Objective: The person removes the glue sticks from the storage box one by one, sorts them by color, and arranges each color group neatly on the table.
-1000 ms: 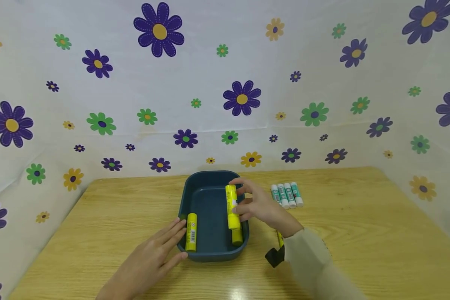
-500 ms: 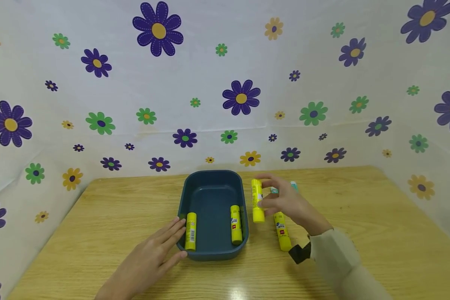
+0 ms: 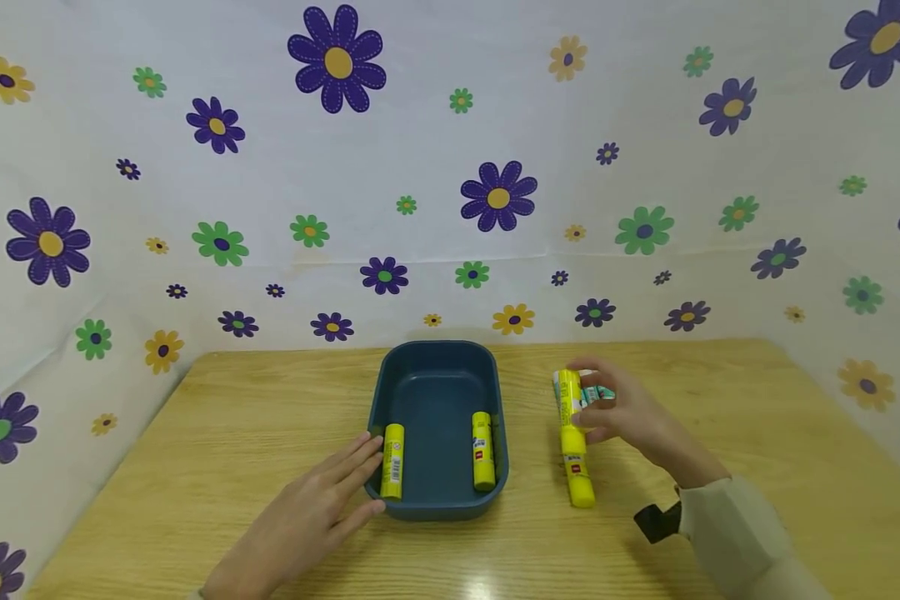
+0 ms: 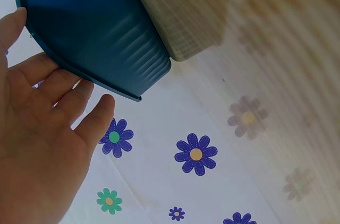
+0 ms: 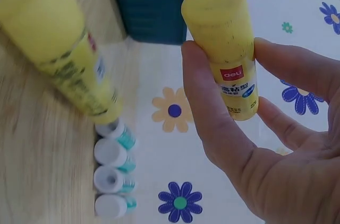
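Observation:
My right hand (image 3: pixel 615 408) (image 5: pixel 249 128) pinches a yellow glue stick (image 3: pixel 568 400) (image 5: pixel 226 49) just above the table, right of the dark blue tray (image 3: pixel 435 358). Another yellow glue stick (image 3: pixel 577 475) (image 5: pixel 58 49) lies on the wood directly below the held one. Two more yellow sticks lie inside the tray, one by its left wall (image 3: pixel 392 472) and one by its right wall (image 3: pixel 482 450). My left hand (image 3: pixel 330 492) (image 4: pixel 48 112) rests flat with straight fingers against the tray's near-left corner (image 4: pixel 106 49).
Several white and teal glue sticks (image 5: pixel 114 176) lie side by side on the table behind my right hand, mostly hidden by it in the head view. Flowered sheets wall in the wooden table (image 3: pixel 720 533) at the back and both sides.
My right hand has carried the yellow glue stick out of the tray and rightward over the table, past the stick lying there. The left hand has stayed against the tray.

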`<state>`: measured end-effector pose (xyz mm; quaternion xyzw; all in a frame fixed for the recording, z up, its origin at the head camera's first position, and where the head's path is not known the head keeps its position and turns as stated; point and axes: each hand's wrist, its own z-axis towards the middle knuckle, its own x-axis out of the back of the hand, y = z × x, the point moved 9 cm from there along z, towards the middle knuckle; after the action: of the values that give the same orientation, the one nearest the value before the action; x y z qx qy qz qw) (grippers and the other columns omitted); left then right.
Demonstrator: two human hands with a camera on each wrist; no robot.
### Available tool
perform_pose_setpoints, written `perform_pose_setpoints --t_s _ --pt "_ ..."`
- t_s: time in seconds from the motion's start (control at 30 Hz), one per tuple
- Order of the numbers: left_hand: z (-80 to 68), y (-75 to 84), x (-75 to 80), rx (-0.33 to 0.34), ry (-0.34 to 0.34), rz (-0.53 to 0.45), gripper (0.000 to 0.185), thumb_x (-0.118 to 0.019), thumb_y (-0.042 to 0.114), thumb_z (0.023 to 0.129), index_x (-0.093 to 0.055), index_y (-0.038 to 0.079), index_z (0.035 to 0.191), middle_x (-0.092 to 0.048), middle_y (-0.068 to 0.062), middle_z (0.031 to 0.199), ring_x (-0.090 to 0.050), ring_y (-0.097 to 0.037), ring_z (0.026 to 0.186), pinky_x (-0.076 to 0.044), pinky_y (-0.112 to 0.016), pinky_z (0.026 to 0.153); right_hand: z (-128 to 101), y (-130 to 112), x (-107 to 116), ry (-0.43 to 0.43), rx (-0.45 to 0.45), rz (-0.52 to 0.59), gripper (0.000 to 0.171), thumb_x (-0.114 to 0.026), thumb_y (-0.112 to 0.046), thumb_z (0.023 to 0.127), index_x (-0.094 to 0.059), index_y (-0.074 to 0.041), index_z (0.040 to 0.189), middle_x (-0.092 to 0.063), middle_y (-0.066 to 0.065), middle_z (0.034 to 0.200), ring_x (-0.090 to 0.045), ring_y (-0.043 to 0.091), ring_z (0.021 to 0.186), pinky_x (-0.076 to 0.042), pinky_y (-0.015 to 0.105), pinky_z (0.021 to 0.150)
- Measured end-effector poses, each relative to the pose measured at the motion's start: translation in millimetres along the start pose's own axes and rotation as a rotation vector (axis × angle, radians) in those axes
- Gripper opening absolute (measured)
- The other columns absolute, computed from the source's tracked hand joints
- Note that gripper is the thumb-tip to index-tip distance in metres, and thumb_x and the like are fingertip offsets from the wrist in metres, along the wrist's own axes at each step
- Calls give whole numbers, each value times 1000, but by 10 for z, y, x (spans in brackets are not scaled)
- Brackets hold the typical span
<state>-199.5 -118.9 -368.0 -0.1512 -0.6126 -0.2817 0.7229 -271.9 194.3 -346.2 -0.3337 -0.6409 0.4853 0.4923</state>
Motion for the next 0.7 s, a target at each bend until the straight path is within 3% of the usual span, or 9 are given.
perform_pose_setpoints --t_s 0.47,0.7 --pt "6 -22 10 20 -9 -10 61 -46 50 91 -44 9 136 -29 0 147 -26 -18 133 -39 -38 97 -143 246 216 11 -53 -45 64 -64 3 80 -31 -3 134 -31 31 127 -59 32 87 -55 43 66" --pt "29 28 -3 -11 -7 -9 61 -45 51 92 -44 8 135 -30 -1 146 -27 -19 133 -39 -39 98 -229 367 279 17 -108 -80 63 -63 2 79 -31 -1 133 -34 31 125 -58 33 89 -56 42 65"
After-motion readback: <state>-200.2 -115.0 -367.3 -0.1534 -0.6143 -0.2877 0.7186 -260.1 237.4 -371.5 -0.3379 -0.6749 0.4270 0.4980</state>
